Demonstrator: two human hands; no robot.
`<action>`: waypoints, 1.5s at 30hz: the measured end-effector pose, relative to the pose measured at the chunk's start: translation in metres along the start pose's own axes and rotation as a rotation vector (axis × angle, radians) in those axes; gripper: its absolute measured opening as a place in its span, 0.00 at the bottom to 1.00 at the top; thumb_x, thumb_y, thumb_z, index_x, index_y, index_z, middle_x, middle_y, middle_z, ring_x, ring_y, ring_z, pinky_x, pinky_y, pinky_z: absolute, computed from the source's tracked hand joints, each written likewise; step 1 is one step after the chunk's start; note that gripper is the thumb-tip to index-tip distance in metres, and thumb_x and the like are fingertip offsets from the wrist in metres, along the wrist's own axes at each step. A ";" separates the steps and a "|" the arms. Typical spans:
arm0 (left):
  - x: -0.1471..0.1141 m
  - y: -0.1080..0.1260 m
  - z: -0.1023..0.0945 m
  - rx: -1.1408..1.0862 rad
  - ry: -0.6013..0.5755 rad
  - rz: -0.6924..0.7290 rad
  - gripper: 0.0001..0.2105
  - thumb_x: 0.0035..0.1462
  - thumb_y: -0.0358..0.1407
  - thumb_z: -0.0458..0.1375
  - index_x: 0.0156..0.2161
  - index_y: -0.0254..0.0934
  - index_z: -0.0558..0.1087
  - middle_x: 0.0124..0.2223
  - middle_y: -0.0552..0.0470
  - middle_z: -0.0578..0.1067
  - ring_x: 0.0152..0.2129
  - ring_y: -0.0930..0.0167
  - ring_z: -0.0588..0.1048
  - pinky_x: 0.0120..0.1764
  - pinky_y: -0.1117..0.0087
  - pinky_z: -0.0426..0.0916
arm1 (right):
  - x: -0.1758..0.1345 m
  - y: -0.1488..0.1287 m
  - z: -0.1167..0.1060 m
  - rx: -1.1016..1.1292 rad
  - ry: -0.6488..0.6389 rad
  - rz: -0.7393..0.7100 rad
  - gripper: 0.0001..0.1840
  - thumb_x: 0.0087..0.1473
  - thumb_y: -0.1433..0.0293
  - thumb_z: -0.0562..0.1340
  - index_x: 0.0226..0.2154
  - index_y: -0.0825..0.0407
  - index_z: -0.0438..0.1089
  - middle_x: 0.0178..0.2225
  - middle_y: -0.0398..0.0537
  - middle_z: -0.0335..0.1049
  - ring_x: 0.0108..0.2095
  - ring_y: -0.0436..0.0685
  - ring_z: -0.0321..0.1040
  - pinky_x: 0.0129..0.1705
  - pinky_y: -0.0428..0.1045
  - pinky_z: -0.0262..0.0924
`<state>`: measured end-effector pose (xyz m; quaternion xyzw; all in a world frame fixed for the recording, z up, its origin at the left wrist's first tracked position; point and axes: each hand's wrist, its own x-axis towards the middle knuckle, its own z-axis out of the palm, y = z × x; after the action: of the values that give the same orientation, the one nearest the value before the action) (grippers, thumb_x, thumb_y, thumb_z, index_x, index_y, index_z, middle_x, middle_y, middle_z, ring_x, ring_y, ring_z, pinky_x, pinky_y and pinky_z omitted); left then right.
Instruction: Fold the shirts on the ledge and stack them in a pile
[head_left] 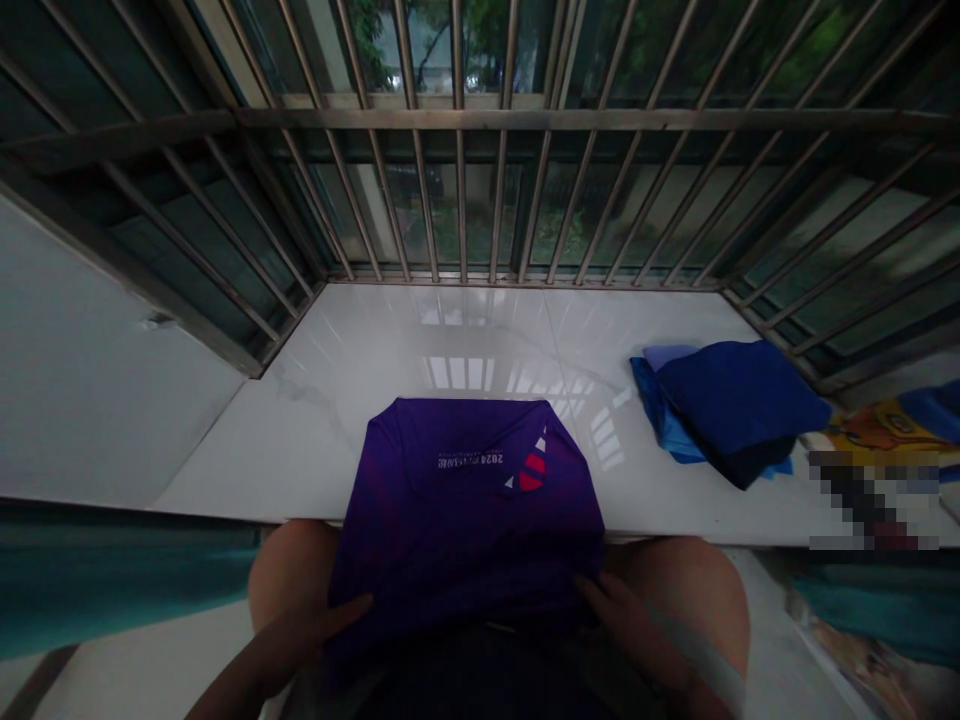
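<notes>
A purple shirt with white lettering and a red-and-white print lies partly on the white sill and partly over my lap. Its far part is spread flat on the tiles, while the near part hangs over the sill's front edge. At the shirt's near left edge, my left hand holds the cloth, with one finger or the thumb lying on top. My right hand grips the near right edge between its fingers. The undersides of both hands are hidden by the cloth and the dim light.
A pile of folded blue clothes rests on the sill at the right. Beyond it lies a yellow printed item. Metal bars enclose the window behind the sill. Teal curtains hang at the lower sides.
</notes>
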<state>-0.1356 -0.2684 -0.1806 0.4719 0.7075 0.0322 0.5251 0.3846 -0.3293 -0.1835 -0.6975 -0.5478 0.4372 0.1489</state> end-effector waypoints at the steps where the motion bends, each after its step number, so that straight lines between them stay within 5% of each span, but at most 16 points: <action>1: -0.004 -0.003 -0.004 -0.088 -0.040 -0.033 0.41 0.41 0.72 0.71 0.55 0.48 0.88 0.46 0.40 0.90 0.52 0.38 0.87 0.54 0.38 0.83 | -0.008 -0.005 -0.012 0.088 -0.069 0.024 0.29 0.70 0.49 0.53 0.46 0.41 0.88 0.45 0.52 0.88 0.51 0.69 0.86 0.62 0.62 0.76; 3: -0.009 -0.004 -0.013 -0.250 -0.069 -0.021 0.42 0.38 0.71 0.73 0.53 0.47 0.88 0.45 0.41 0.90 0.52 0.39 0.87 0.55 0.39 0.83 | -0.018 -0.018 -0.033 0.319 -0.144 0.080 0.30 0.68 0.45 0.58 0.49 0.43 0.88 0.49 0.54 0.88 0.56 0.72 0.84 0.67 0.65 0.72; 6: -0.003 0.017 -0.029 -0.463 0.028 0.150 0.39 0.43 0.72 0.72 0.51 0.46 0.88 0.43 0.41 0.90 0.53 0.40 0.87 0.54 0.41 0.84 | -0.011 -0.038 -0.053 0.544 -0.064 0.071 0.34 0.68 0.40 0.59 0.54 0.45 0.86 0.51 0.58 0.87 0.58 0.75 0.83 0.64 0.67 0.74; 10: 0.039 0.086 -0.041 -0.594 0.198 0.382 0.38 0.62 0.75 0.55 0.56 0.48 0.86 0.47 0.43 0.89 0.57 0.46 0.85 0.54 0.42 0.84 | 0.054 -0.073 -0.065 0.659 0.045 -0.030 0.41 0.74 0.37 0.47 0.64 0.43 0.78 0.58 0.59 0.84 0.60 0.72 0.81 0.60 0.68 0.76; 12: 0.070 0.130 -0.042 -0.610 0.246 0.493 0.40 0.70 0.74 0.42 0.62 0.50 0.81 0.56 0.45 0.88 0.63 0.51 0.82 0.58 0.42 0.82 | 0.101 -0.098 -0.069 0.741 0.184 -0.201 0.40 0.75 0.37 0.48 0.66 0.44 0.75 0.61 0.61 0.82 0.64 0.72 0.79 0.61 0.70 0.76; 14: 0.101 0.173 -0.039 -0.505 0.322 0.704 0.40 0.76 0.69 0.35 0.70 0.49 0.74 0.69 0.44 0.80 0.70 0.55 0.76 0.64 0.43 0.78 | 0.147 -0.125 -0.070 0.637 0.299 -0.374 0.38 0.76 0.38 0.48 0.70 0.42 0.70 0.64 0.58 0.79 0.67 0.69 0.76 0.65 0.68 0.73; 18: 0.152 0.227 -0.033 0.191 0.370 0.822 0.33 0.77 0.60 0.52 0.72 0.40 0.73 0.78 0.36 0.70 0.77 0.50 0.66 0.75 0.39 0.62 | 0.207 -0.163 -0.063 -0.051 0.282 -0.469 0.36 0.75 0.52 0.61 0.75 0.50 0.64 0.75 0.62 0.68 0.77 0.68 0.62 0.79 0.67 0.55; 21: 0.174 0.236 -0.041 0.546 0.424 0.750 0.29 0.75 0.51 0.58 0.71 0.36 0.74 0.78 0.32 0.68 0.77 0.45 0.65 0.75 0.35 0.58 | 0.221 -0.170 -0.056 -0.488 0.193 -0.392 0.37 0.73 0.59 0.65 0.77 0.55 0.62 0.78 0.66 0.61 0.79 0.74 0.55 0.81 0.74 0.44; 23: 0.182 0.234 -0.051 0.641 0.509 0.771 0.27 0.74 0.51 0.60 0.69 0.35 0.76 0.75 0.30 0.72 0.72 0.45 0.70 0.72 0.40 0.63 | 0.220 -0.168 -0.055 -0.624 0.228 -0.367 0.37 0.76 0.57 0.62 0.78 0.55 0.61 0.78 0.66 0.62 0.77 0.74 0.57 0.79 0.72 0.49; 26: 0.185 0.226 -0.065 0.728 0.571 0.799 0.23 0.74 0.53 0.60 0.59 0.36 0.80 0.60 0.30 0.83 0.57 0.48 0.81 0.62 0.49 0.72 | 0.213 -0.161 -0.059 -0.705 0.291 -0.307 0.32 0.78 0.54 0.59 0.73 0.55 0.66 0.70 0.68 0.71 0.69 0.72 0.67 0.70 0.63 0.61; 31: 0.178 0.218 -0.073 0.804 0.457 0.797 0.18 0.75 0.53 0.60 0.46 0.41 0.82 0.38 0.43 0.85 0.39 0.54 0.84 0.53 0.56 0.72 | 0.197 -0.155 -0.075 -0.703 0.183 -0.270 0.19 0.78 0.59 0.62 0.61 0.53 0.77 0.51 0.57 0.85 0.51 0.64 0.81 0.51 0.52 0.68; 36: 0.161 0.253 -0.107 0.865 0.288 0.853 0.25 0.72 0.61 0.60 0.35 0.43 0.81 0.35 0.47 0.83 0.36 0.60 0.81 0.40 0.64 0.66 | 0.196 -0.170 -0.119 -0.715 0.155 -0.328 0.18 0.79 0.57 0.62 0.50 0.51 0.83 0.48 0.54 0.86 0.49 0.62 0.81 0.50 0.50 0.66; 41: 0.116 0.290 -0.149 0.784 0.502 1.042 0.28 0.71 0.64 0.60 0.35 0.41 0.81 0.39 0.47 0.79 0.39 0.61 0.79 0.43 0.64 0.68 | 0.172 -0.185 -0.178 -0.660 0.342 -0.525 0.21 0.78 0.54 0.62 0.47 0.51 0.84 0.44 0.54 0.82 0.47 0.62 0.79 0.52 0.51 0.67; 45: 0.087 0.262 -0.135 0.765 0.609 1.161 0.16 0.71 0.53 0.65 0.42 0.42 0.84 0.48 0.42 0.83 0.49 0.54 0.80 0.60 0.51 0.70 | 0.138 -0.158 -0.187 -0.627 0.456 -0.625 0.15 0.75 0.59 0.65 0.51 0.49 0.84 0.46 0.56 0.80 0.49 0.65 0.77 0.54 0.55 0.69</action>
<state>-0.0742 -0.0023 -0.0410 0.8881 0.4211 0.1845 0.0052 0.4314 -0.0988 -0.0296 -0.5890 -0.7893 0.0221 0.1718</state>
